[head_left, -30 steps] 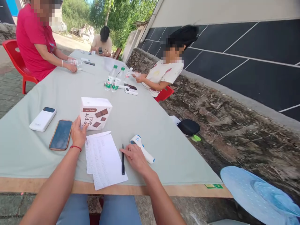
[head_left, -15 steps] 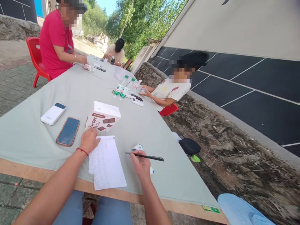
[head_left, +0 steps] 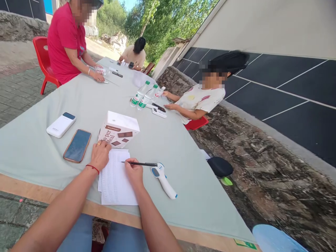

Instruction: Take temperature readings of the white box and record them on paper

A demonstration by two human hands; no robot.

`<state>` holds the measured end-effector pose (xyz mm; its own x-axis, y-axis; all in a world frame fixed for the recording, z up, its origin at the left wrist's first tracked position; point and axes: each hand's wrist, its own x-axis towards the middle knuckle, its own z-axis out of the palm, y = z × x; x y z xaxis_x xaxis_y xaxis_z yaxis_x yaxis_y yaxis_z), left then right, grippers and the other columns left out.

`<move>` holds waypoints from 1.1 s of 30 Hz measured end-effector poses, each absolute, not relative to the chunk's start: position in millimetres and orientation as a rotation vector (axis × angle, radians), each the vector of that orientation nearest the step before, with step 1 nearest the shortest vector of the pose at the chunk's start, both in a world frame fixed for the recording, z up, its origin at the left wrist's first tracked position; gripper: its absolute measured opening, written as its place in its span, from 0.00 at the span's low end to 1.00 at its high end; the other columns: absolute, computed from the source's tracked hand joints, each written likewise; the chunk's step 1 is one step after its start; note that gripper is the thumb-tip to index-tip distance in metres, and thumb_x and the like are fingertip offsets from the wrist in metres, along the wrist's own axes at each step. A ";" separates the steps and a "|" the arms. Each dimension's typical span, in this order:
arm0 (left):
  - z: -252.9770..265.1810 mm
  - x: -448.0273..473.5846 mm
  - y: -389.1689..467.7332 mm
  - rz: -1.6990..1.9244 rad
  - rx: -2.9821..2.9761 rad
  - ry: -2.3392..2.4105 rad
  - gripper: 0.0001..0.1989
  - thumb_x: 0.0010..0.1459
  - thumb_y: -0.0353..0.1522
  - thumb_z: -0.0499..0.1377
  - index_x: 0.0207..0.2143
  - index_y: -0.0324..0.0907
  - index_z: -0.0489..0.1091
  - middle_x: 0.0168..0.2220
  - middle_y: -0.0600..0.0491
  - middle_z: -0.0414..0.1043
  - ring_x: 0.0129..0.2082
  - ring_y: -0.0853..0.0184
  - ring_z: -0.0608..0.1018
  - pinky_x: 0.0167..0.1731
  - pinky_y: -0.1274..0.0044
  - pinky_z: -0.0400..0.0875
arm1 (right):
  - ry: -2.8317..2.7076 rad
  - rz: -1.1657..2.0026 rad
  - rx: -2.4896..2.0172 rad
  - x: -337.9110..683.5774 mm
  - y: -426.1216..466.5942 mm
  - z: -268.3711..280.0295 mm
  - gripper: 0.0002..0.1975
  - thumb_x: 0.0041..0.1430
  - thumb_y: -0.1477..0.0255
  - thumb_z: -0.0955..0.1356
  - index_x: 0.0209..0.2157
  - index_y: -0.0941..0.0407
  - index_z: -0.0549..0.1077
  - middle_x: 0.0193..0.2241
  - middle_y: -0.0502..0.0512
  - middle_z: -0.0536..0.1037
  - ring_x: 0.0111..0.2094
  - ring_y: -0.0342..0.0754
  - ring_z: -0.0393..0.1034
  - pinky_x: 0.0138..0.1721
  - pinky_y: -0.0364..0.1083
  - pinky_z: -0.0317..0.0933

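In my right hand (head_left: 134,172) is a slim black pen (head_left: 144,163), pinched between thumb and fingers, its tip over the upper right of the paper sheets (head_left: 119,192). Rows of small writing run down the left of the top sheet. My left hand (head_left: 101,155) grips the sheets at their upper left edge, fingers bent and partly hidden, close to the foot of a white snack box (head_left: 127,125) with brown print. A smartphone (head_left: 77,146) in a brown case lies left of that hand. To the right of the pen lies a white and blue infrared thermometer (head_left: 166,183).
A white power bank (head_left: 61,125) lies beyond the phone. Two water bottles (head_left: 143,96) stand farther up the cloth-covered table (head_left: 196,206). One person (head_left: 65,45) sits at the left, another (head_left: 199,98) at the right, and a third (head_left: 135,56) at the far end.
My right hand has moved left with the pen, from over the thermometer onto the paper. The thermometer is now uncovered. The person at the left has lowered a hand to the table.
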<state>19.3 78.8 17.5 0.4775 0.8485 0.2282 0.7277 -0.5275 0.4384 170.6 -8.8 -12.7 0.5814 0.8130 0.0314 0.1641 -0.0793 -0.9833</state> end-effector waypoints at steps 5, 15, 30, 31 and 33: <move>21.8 22.9 70.5 0.553 2.479 1.081 0.07 0.53 0.28 0.59 0.36 0.43 0.74 0.41 0.47 0.71 0.47 0.56 0.69 0.46 0.65 0.60 | -0.908 0.604 -1.599 163.8 -9.4 -20.6 0.06 0.42 0.67 0.67 0.22 0.55 0.70 0.19 0.48 0.71 0.23 0.44 0.62 0.25 0.44 0.59; 21.3 25.2 69.9 0.425 2.446 1.042 0.08 0.51 0.30 0.62 0.36 0.42 0.75 0.42 0.48 0.70 0.47 0.57 0.69 0.47 0.65 0.58 | -0.921 0.645 -1.623 158.1 -14.2 -11.7 0.06 0.44 0.66 0.67 0.22 0.55 0.70 0.20 0.49 0.71 0.24 0.45 0.64 0.27 0.45 0.61; 24.3 25.1 68.2 0.391 2.462 1.044 0.09 0.52 0.29 0.61 0.37 0.42 0.75 0.42 0.48 0.70 0.46 0.56 0.69 0.46 0.65 0.58 | -0.941 0.653 -1.623 158.3 -14.1 -15.4 0.06 0.45 0.66 0.67 0.23 0.55 0.70 0.20 0.47 0.71 0.23 0.44 0.63 0.26 0.44 0.59; 24.4 25.0 68.2 0.394 2.463 1.044 0.08 0.51 0.29 0.61 0.37 0.42 0.75 0.42 0.48 0.70 0.46 0.57 0.69 0.46 0.65 0.58 | -0.941 0.659 -1.629 158.4 -14.2 -15.5 0.06 0.45 0.66 0.67 0.23 0.55 0.70 0.20 0.47 0.71 0.23 0.44 0.63 0.27 0.44 0.59; 24.5 24.8 68.3 0.398 2.467 1.042 0.08 0.51 0.29 0.61 0.36 0.42 0.75 0.42 0.48 0.70 0.46 0.57 0.69 0.46 0.65 0.58 | -0.949 0.669 -1.639 158.9 -14.3 -16.3 0.06 0.45 0.67 0.67 0.23 0.55 0.70 0.20 0.47 0.71 0.23 0.44 0.63 0.28 0.44 0.59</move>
